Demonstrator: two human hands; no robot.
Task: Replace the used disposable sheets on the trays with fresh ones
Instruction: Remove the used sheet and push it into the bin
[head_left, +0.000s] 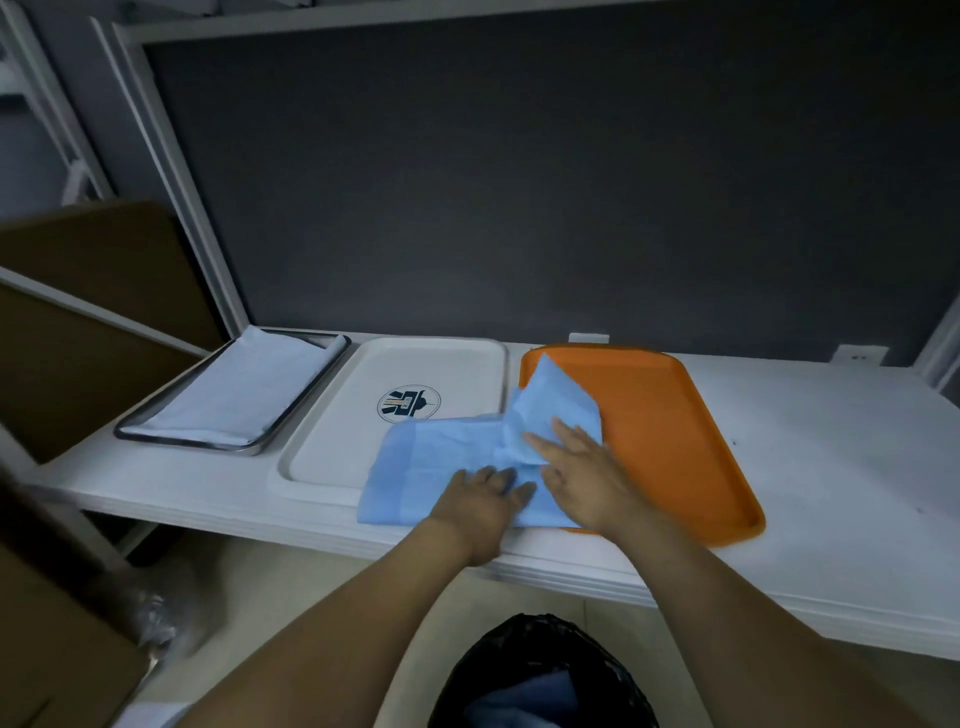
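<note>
Black-lined bin (519, 654) nearest, low at centre, something blue inside, lower part cut off by the frame edge. Beyond it, white counter (831, 467) running left to right, with three trays side by side: metal tray (182, 440) at left holding a pale sheet (239, 384), white tray (415, 364) in the middle bare but for a printed logo (409, 404), orange tray (675, 426) at right bare over most of its floor.

Blue sheet (431, 457) straight ahead, under both hands, straddling the gap between white and orange trays. Long axis roughly left to right along the counter's near edge. Larger part draped over the white tray's near right corner, a folded flap turned up and back over the orange tray's left side. Left hand (483, 493) flat on the near part, nearer the white tray. Right hand (576, 462) spread, fingers straight, pressing the fold, nearer the orange tray. No pinch visible on either.

Probably mid-unfolding; destined tray hard to call, used or fresh likewise. Hidden under sheet and hands: white tray's near right corner, orange tray's near left corner. Left fingertips blurred. Dark boards (104, 312) at far left, indistinct.
</note>
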